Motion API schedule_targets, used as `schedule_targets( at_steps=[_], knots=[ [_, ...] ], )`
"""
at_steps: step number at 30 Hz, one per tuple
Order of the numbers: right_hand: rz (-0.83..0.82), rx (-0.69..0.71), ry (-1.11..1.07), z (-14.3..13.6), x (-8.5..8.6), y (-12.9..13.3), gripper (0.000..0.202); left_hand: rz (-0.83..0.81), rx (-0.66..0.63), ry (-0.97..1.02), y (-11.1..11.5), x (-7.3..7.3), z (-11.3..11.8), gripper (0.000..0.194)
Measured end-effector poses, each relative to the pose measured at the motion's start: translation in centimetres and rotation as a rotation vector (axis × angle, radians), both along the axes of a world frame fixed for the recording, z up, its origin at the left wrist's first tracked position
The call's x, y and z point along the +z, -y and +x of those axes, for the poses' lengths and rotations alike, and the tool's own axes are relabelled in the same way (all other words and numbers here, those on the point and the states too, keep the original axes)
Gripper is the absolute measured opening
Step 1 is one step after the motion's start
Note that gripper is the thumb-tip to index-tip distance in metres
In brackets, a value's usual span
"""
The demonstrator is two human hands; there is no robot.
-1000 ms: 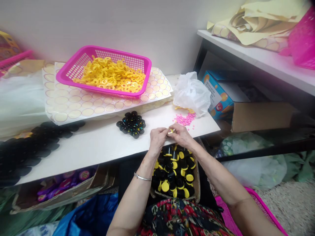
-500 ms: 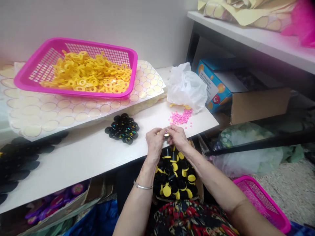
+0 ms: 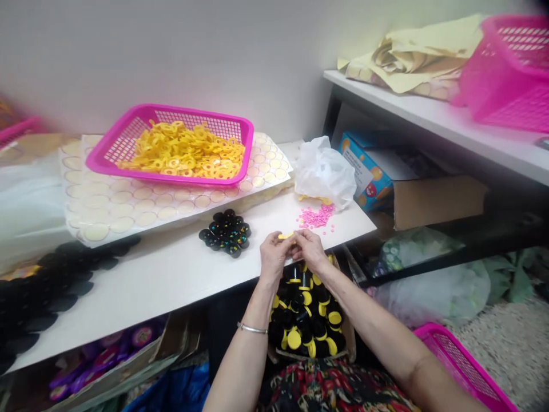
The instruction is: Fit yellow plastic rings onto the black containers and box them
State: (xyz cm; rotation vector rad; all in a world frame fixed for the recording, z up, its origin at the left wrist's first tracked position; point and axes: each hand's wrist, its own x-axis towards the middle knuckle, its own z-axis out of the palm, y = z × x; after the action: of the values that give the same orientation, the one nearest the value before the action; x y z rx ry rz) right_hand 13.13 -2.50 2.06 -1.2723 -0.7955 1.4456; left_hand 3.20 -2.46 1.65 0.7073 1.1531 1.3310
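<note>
Over the front edge of the white table, my left hand [image 3: 273, 255] and my right hand [image 3: 310, 250] meet with fingertips pinched together. Between them they grip a small yellow plastic piece [image 3: 285, 235], mostly hidden by the fingers. Just beyond lie scattered tiny pink pieces [image 3: 317, 217]. Below my hands, a cardboard box [image 3: 349, 343] is full of black cups with yellow lids [image 3: 294, 339]. To the left stands a cluster of small black cups [image 3: 226, 232] with coloured bits in them.
A pink basket [image 3: 92, 157] of yellow ring-shaped pieces [image 3: 184, 150] rests on sticker sheets [image 3: 128, 209]. A white plastic bag [image 3: 323, 171] sits at the back right beside a blue carton [image 3: 364, 171]. Many black pieces [image 3: 51, 292] cover the table's left end. A shelf [image 3: 412, 109] juts out at right.
The view has tilted up and shifted left, bringing a pink basket on the right shelf into sight. My fingers have turned the held piece, and more of its yellow edge shows.
</note>
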Motion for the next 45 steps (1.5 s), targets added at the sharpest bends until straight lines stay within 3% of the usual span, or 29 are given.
schedule_targets(
  at_steps=[3,9,13,15,17,21,27,36,40,45],
  knots=[
    [0.019,-0.040,-0.094,-0.3,0.3,0.6,0.029,0.010,-0.054,0.105,1.2,0.0,0.1,0.048],
    [-0.011,-0.100,-0.145,-0.3,1.2,3.4,0.034,0.090,-0.055,0.001,3.3,0.2,0.9,0.033],
    [-0.002,-0.059,-0.036,1.3,1.5,4.4,0.038,0.199,-0.244,-0.098,4.4,0.7,-0.4,0.038],
    [-0.074,0.026,-0.051,2.2,1.6,4.3,0.037,0.308,-0.373,-0.149,4.8,1.0,-1.2,0.039],
    [-0.174,0.206,-0.169,3.0,1.6,4.1,0.033,0.403,-0.481,-0.204,5.1,1.3,-1.9,0.036],
    [-0.208,0.533,-0.424,4.4,2.0,4.3,0.031,0.490,-0.591,-0.364,5.8,1.9,-2.7,0.037],
    [-0.125,0.727,-0.295,6.1,2.3,5.2,0.033,0.524,-0.705,-0.658,7.0,2.3,-2.6,0.032],
    [0.007,0.715,-0.059,6.5,2.2,6.0,0.041,0.647,-0.694,-0.777,7.6,2.4,-1.5,0.030],
    [0.027,0.647,-0.066,6.1,0.7,7.7,0.041,0.708,-0.682,-0.801,8.8,1.4,-1.4,0.027],
    [-0.069,0.598,-0.188,5.2,-0.9,11.4,0.046,0.704,-0.725,-0.794,12.1,-0.2,-1.9,0.029]
  ],
)
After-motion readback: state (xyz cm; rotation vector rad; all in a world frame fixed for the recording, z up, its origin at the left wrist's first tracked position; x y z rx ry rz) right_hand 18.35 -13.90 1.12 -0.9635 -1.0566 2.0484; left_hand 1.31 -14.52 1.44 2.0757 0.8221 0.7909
